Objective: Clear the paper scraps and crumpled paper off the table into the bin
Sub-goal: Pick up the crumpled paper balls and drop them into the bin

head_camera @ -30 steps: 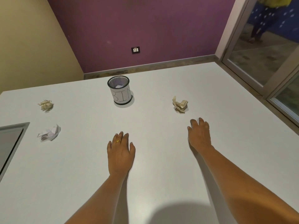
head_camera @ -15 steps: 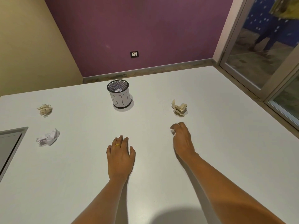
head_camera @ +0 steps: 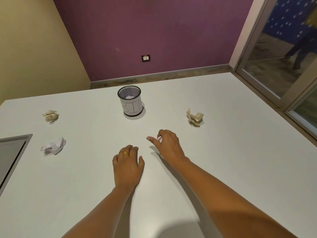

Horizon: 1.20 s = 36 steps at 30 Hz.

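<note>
Wide white worktop (head_camera: 223,169), matte, filling most of the view. Behind it, a purple wall with a small socket plate (head_camera: 145,58); a yellow wall at left; a glass door (head_camera: 277,54) in a pale frame at right. Grey inset panel (head_camera: 10,155) at the worktop's left edge, cut off by the frame.

Stood upright near the far middle of the worktop: a small mesh bin (head_camera: 130,101), wrapped in white paper lettered "BIN", a white wad lying inside. Lay to the right of the bin, well apart from it: a tan crumpled paper (head_camera: 194,117). Lay far left: a second tan crumpled ball (head_camera: 51,115), and nearer than it a white crumpled paper (head_camera: 54,146). All three loose on the surface, touching nothing else.

Left hand (head_camera: 127,166) rested palm down, fingers loosely together and curled at the tips, a gold ring (head_camera: 125,153) on one finger, holding nothing. Right hand (head_camera: 167,146) raised a little above the surface just beside the left, between it and the bin, pinching a small white paper scrap (head_camera: 159,138) in the fingertips, forefinger stretched leftward.

Scrap mostly hidden by the fingers; shape not made out. Blurred figure beyond the glass, hard to read. Both forearms cut off at the bottom edge.
</note>
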Motion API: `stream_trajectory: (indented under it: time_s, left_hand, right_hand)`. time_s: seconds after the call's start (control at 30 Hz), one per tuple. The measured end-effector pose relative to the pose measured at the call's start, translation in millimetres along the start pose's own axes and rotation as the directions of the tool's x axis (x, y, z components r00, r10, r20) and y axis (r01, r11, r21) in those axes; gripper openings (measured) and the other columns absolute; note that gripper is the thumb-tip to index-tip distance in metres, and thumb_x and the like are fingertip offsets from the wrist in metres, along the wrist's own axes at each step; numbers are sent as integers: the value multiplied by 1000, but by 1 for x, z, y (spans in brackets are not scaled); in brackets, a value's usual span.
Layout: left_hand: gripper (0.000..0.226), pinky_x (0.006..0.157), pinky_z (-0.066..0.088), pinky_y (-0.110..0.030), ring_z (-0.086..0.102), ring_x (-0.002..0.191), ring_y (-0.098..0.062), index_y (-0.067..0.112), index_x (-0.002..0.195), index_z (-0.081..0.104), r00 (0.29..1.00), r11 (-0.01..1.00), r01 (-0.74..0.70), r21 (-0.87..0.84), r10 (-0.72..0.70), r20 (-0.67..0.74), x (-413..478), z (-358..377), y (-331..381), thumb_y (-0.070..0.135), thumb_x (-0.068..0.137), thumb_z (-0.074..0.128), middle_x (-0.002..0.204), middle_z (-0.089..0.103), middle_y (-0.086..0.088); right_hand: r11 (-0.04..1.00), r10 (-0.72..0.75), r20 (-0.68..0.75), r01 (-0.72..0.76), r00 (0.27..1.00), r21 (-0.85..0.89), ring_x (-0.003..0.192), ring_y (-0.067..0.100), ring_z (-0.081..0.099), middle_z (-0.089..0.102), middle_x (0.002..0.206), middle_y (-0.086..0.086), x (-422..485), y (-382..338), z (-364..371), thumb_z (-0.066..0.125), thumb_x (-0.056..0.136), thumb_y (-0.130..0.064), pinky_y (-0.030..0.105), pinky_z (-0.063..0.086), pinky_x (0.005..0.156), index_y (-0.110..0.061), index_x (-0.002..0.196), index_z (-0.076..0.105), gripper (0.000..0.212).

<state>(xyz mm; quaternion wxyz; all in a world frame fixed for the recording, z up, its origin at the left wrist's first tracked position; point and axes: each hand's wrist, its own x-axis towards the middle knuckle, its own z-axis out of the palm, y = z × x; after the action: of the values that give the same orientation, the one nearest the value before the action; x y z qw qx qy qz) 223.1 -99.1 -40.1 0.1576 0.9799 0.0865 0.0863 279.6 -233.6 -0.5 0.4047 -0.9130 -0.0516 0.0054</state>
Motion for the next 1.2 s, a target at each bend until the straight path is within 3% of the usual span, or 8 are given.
stream_trajectory:
  time_s: [0.17,0.33,0.47,0.57,0.73,0.87,0.97,1.2]
  left_hand:
    - [37,102,32,-45,43,128,-28,8,120,55,995,995,100,30,-99,-18,27,-9,-28,25,88,53,133,52,-11]
    - [42,106,29,-50,35,134,-28,6,125,49,985,984,170,46,-170,-16,51,-14,-55,29,90,49,137,47,-13]
    - [44,109,23,-53,30,137,-27,7,129,45,980,979,200,45,-200,-15,63,-9,-64,32,92,46,142,42,-13]
    - [46,109,22,-55,28,138,-28,9,132,41,983,980,184,79,-184,-14,63,-3,-67,33,92,44,144,39,-13]
    - [46,109,22,-55,29,138,-27,10,132,41,984,979,180,90,-179,-24,62,-1,-68,34,92,42,144,40,-12]
    - [46,109,22,-54,29,138,-27,11,131,41,982,977,186,99,-185,-27,62,-1,-67,35,92,41,144,40,-11]
    - [45,109,23,-53,31,137,-27,10,130,42,983,977,184,103,-181,-42,63,-1,-66,35,92,42,142,42,-11]
    - [45,108,25,-52,32,136,-26,12,129,42,982,972,187,141,-183,-38,63,1,-66,36,92,40,142,42,-9]
  right_hand:
    - [985,-110,-67,100,992,-140,57,27,42,36,49,5,23,-26,-6,34,96,-47,33,33,58,-13,48,26,59]
    - [899,-221,-67,177,973,-400,35,16,51,54,40,-1,47,-47,-15,62,81,-3,23,24,36,-11,71,74,17]
    - [896,-337,-40,307,941,-322,75,37,63,68,82,20,76,-60,-7,25,101,-13,37,40,58,-5,110,60,37]
    - [942,-318,-193,286,928,-177,81,43,57,67,89,26,101,-75,-3,27,101,-30,38,35,65,-6,101,55,37]
    - [923,-359,-173,322,917,-210,73,25,48,56,83,9,140,-106,2,45,96,-31,32,34,61,-13,90,33,22]
    - [878,-406,-80,364,910,-311,104,27,45,49,114,11,160,-108,19,58,88,-23,33,43,78,-8,113,42,34]
    - [834,-420,-22,377,907,-402,113,28,39,38,129,13,168,-101,30,60,85,-40,37,43,89,-9,130,35,60]
    - [803,-335,177,379,925,-460,145,31,-1,6,157,13,171,-85,47,39,86,-63,53,4,116,-13,147,8,86]
